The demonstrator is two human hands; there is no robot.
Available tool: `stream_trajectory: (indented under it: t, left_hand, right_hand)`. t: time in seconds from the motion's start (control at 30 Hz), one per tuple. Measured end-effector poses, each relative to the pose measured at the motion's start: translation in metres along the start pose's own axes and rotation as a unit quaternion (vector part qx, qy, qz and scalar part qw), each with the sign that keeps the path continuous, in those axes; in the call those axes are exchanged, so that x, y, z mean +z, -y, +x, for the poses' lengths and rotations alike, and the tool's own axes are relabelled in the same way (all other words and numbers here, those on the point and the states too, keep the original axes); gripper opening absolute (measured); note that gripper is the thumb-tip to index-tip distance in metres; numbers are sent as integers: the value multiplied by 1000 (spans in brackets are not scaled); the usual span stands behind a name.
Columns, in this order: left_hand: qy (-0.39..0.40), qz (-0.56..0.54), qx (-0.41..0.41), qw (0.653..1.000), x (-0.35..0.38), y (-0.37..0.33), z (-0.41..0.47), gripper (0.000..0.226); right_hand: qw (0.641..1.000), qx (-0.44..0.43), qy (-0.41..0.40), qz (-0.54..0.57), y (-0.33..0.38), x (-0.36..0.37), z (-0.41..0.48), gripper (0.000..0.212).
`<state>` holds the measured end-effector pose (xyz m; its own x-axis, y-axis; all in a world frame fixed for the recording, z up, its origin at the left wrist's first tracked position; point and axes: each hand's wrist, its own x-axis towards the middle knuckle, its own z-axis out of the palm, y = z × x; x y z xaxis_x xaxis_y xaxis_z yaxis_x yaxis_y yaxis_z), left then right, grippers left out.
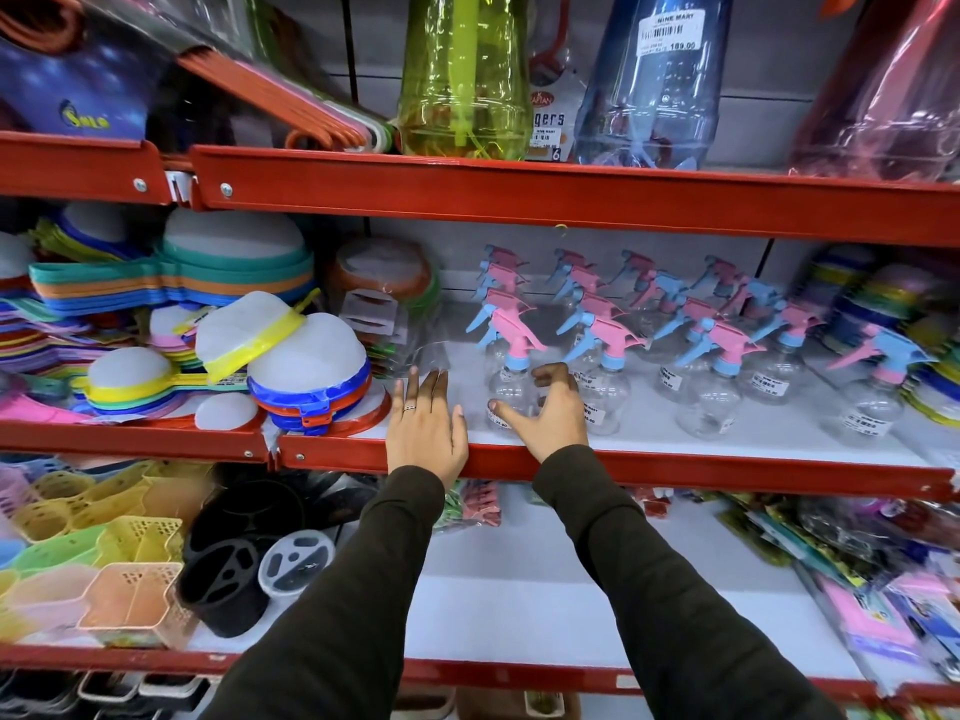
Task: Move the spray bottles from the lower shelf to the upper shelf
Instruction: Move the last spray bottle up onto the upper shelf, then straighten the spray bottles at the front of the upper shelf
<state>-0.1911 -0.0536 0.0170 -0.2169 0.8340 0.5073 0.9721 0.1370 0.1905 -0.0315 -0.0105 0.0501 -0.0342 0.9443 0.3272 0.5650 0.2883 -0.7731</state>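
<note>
The left hand (pixel 425 427) lies flat and spread on the white, red-edged shelf (pixel 675 462), holding nothing. At its three o'clock, the right hand (pixel 550 407) curls loosely around an empty clear plastic spray bottle with a pink-and-blue trigger (pixel 506 379), not clamped. More such empty bottles (pixel 727 366) stand in rows at two o'clock.

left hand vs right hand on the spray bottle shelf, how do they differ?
The left hand lies flat, fingers together, on the white shelf with the red front edge, touching no bottle; the right hand is spread and curled around the front clear spray bottle with the pink trigger. Only the left wears a ring. Both have dark sleeves.
</note>
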Motion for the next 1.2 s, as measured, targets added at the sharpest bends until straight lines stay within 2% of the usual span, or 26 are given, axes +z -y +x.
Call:
stream_trajectory:
  t: [0.17,0.37,0.53,0.67,0.9,1.1,1.2]
  left_hand:
    - [45,-42,-5,998,-5,-2,-1,59]
    - [83,-134,-32,987,-29,-21,-5,53]
    - [151,-253,-63,954,-30,-42,7,59]
    - [199,-298,-88,929,-29,-48,6,63]
    - [209,-323,-93,918,-25,-45,7,61]
    - [227,-291,-86,925,-20,-45,7,64]
    - [187,-278,-83,939,-17,-47,3,64]
  right_hand:
    - [999,-8,33,19,-2,-1,0,66]
    - [999,1,45,9,1,-5,-6,74]
    - [999,44,24,3,-4,-1,-8,55]
    - [997,45,60,9,-3,6,-9,55]
    - [996,49,79,19,-4,3,-10,60]
    - [995,49,80,15,0,0,-13,61]
    - [997,50,60,27,1,-5,-17,60]
